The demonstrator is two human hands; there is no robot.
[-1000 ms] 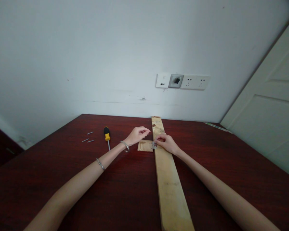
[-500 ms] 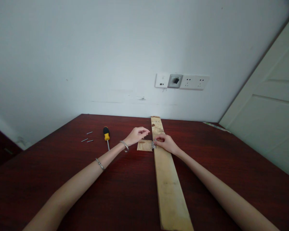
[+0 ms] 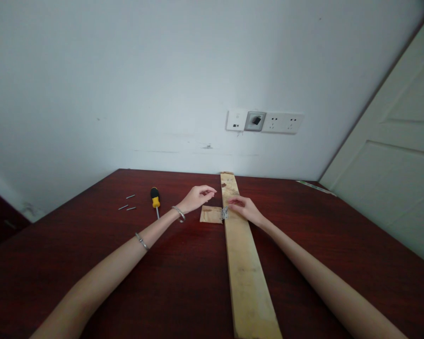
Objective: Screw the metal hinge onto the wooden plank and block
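Note:
A metal hinge (image 3: 224, 213) bridges the long wooden board (image 3: 249, 268) and a small wood piece (image 3: 211, 214) lying against the board's left side. My right hand (image 3: 245, 208) hovers over the board just beyond the hinge, fingers loosely bent and apart, with nothing seen in them. Left of the board, above the small wood piece, my left hand (image 3: 197, 197) is held with thumb and fingers slightly apart and no object visible between them. A screwdriver (image 3: 156, 201) with a black and yellow handle lies left of that hand; its tip is hidden behind my forearm.
Several screws (image 3: 127, 205) lie on the dark red table (image 3: 155, 292), left of the screwdriver. The board reaches back to the wall, below wall sockets (image 3: 281, 123). A thin strip (image 3: 316, 187) rests near the table's back right edge, close to a white door (image 3: 392, 155).
My right hand's fingers have come off the hinge, which now shows fully on the board. My left hand has shifted slightly left.

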